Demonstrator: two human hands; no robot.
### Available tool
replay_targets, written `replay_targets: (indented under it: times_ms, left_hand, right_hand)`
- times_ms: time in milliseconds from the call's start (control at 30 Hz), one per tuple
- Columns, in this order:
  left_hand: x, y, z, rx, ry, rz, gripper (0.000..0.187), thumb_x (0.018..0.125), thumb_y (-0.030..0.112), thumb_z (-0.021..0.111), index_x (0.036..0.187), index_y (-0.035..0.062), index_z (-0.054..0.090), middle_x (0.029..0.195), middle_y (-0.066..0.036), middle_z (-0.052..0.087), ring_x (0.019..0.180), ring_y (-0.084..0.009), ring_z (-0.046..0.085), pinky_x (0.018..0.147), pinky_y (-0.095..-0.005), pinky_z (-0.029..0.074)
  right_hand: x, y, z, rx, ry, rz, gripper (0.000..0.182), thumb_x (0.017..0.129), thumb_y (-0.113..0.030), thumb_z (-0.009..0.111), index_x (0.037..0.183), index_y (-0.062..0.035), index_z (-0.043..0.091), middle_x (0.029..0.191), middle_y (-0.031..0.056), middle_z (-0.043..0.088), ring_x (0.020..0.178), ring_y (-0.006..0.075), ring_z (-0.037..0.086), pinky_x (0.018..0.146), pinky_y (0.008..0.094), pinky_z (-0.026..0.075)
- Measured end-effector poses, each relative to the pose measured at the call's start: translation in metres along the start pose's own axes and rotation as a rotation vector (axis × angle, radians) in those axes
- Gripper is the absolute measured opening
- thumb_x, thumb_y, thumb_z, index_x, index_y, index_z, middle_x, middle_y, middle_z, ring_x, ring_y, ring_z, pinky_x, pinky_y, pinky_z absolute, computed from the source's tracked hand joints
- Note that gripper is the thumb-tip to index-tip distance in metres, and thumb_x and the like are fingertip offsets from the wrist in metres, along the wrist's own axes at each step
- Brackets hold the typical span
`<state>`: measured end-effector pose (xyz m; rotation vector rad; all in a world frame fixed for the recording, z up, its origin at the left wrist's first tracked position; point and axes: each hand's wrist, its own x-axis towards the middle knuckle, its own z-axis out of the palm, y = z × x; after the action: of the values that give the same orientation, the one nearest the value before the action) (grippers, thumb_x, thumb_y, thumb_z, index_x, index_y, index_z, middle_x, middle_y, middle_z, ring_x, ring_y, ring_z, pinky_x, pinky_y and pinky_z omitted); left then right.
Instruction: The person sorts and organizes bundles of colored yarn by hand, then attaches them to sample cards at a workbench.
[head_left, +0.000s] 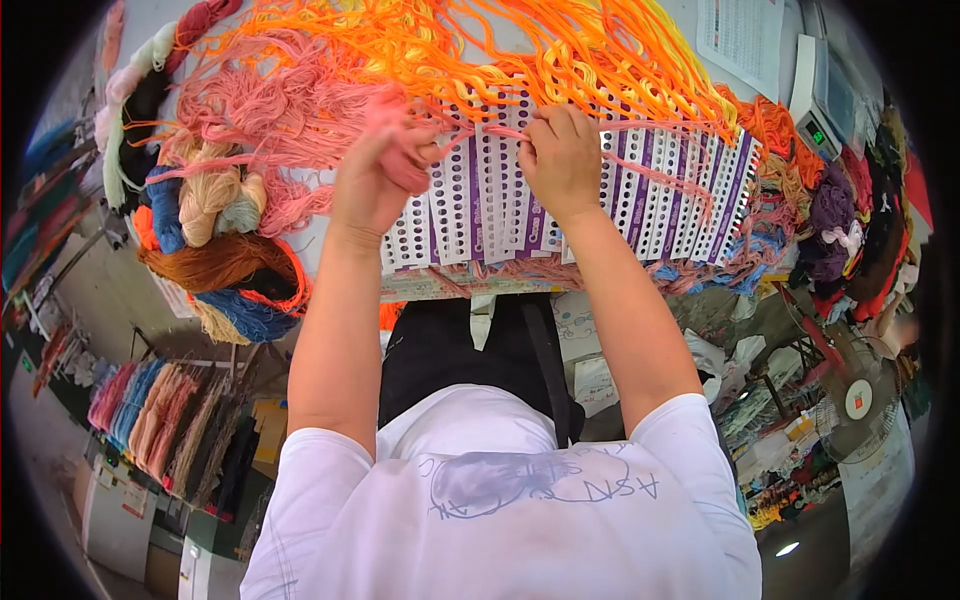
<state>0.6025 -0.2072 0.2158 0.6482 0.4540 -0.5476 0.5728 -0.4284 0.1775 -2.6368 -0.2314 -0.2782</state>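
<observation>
My left hand (385, 180) is closed around a bundle of pink embroidery thread (405, 165) above the left part of the cards. Strands run from it to my right hand (560, 160), whose fingers pinch the pink thread over the middle of the row. Beneath both hands lie white and purple thread cards (490, 210), side by side, with holes down their length. Orange and yellow threads (560, 50) hang over the far ends of the cards. A loose heap of pink thread (265, 100) spreads to the left of my left hand.
Skeins in brown (225, 262), blue and beige lie at the table's left edge. A digital scale (825, 95) and a printed sheet (740, 40) are at the far right. Purple yarn (835, 215) hangs on the right, near a fan (857, 398). Coloured skeins (150, 420) hang at lower left.
</observation>
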Motion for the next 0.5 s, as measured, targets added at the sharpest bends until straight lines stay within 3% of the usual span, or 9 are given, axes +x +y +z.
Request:
replay_targets:
  times_ms: [33,100,133,233,300,400,467,500]
  left_hand:
    - [0.005,-0.007,0.008,0.157,0.062,-0.027,0.011,0.084,0.006,0.047,0.094,0.0034,0.051,0.102,-0.021,0.061,0.069,-0.0210,0.064,0.067,-0.0276,0.050]
    - [0.019,-0.027,0.009,0.552,-0.092,-0.047,0.020,0.083,0.003,0.050,0.103,0.0031,0.050,0.119,-0.019,0.055,0.071,-0.0186,0.064,0.067,-0.0286,0.050]
    - [0.028,-0.040,0.009,0.637,-0.111,-0.049,0.020,0.080,-0.001,0.054,0.100,0.0024,0.052,0.110,-0.015,0.059,0.072,-0.0153,0.063,0.062,-0.0237,0.049]
    - [0.035,-0.061,0.015,1.323,-0.030,0.080,0.020,0.078,-0.003,0.059,0.096,0.0013,0.052,0.083,-0.003,0.060,0.072,-0.0105,0.059,0.064,-0.0232,0.048]
    - [0.041,-0.072,-0.020,1.203,0.007,0.156,0.022,0.076,0.005,0.063,0.095,-0.0002,0.053,0.085,-0.010,0.062,0.073,-0.0162,0.060,0.064,-0.0298,0.048]
    - [0.007,-0.013,0.015,0.738,0.121,0.132,0.026,0.083,0.006,0.058,0.109,0.0028,0.055,0.085,-0.004,0.061,0.065,-0.0102,0.055,0.061,-0.0244,0.049]
    - [-0.019,0.039,-0.011,0.829,0.277,0.182,0.028,0.084,0.007,0.056,0.112,0.0041,0.054,0.082,0.000,0.058,0.061,-0.0083,0.051,0.059,-0.0231,0.048]
    - [-0.036,0.073,-0.013,0.728,0.307,0.185,0.029,0.085,0.006,0.054,0.114,0.0040,0.052,0.074,0.002,0.052,0.057,-0.0065,0.045,0.054,-0.0222,0.045]
  right_hand:
    - [0.000,-0.001,-0.001,-0.006,0.001,-0.004,0.012,0.067,-0.006,0.063,0.077,-0.0070,0.056,0.085,0.0044,0.055,0.078,0.0261,0.054,0.076,0.0377,0.042]
    - [-0.002,-0.004,-0.005,0.129,-0.069,0.013,0.014,0.069,-0.005,0.062,0.079,-0.0066,0.052,0.079,0.0056,0.056,0.074,0.0258,0.055,0.070,0.0376,0.044]
    - [-0.002,-0.009,-0.007,0.177,-0.105,0.029,0.017,0.071,-0.005,0.060,0.085,-0.0070,0.049,0.076,0.0072,0.056,0.072,0.0271,0.057,0.064,0.0378,0.045]
    - [0.000,-0.016,-0.006,0.263,-0.213,0.100,0.017,0.074,-0.009,0.059,0.087,-0.0078,0.049,0.074,0.0087,0.056,0.078,0.0291,0.057,0.064,0.0419,0.046]
    - [-0.001,-0.009,0.001,0.264,-0.261,0.154,0.016,0.076,-0.008,0.057,0.090,-0.0073,0.049,0.078,0.0108,0.056,0.082,0.0305,0.057,0.067,0.0436,0.046]
    - [-0.003,0.007,0.017,0.184,-0.423,0.254,0.015,0.078,-0.005,0.051,0.093,-0.0041,0.048,0.093,0.0156,0.056,0.089,0.0344,0.056,0.074,0.0444,0.046]
    - [0.004,0.010,0.024,0.181,-0.436,0.319,0.015,0.078,-0.006,0.051,0.092,-0.0038,0.047,0.093,0.0162,0.056,0.088,0.0354,0.056,0.074,0.0451,0.046]
    - [0.004,0.007,0.025,0.172,-0.456,0.381,0.015,0.078,-0.007,0.051,0.092,-0.0035,0.047,0.093,0.0167,0.056,0.087,0.0364,0.055,0.073,0.0458,0.045]
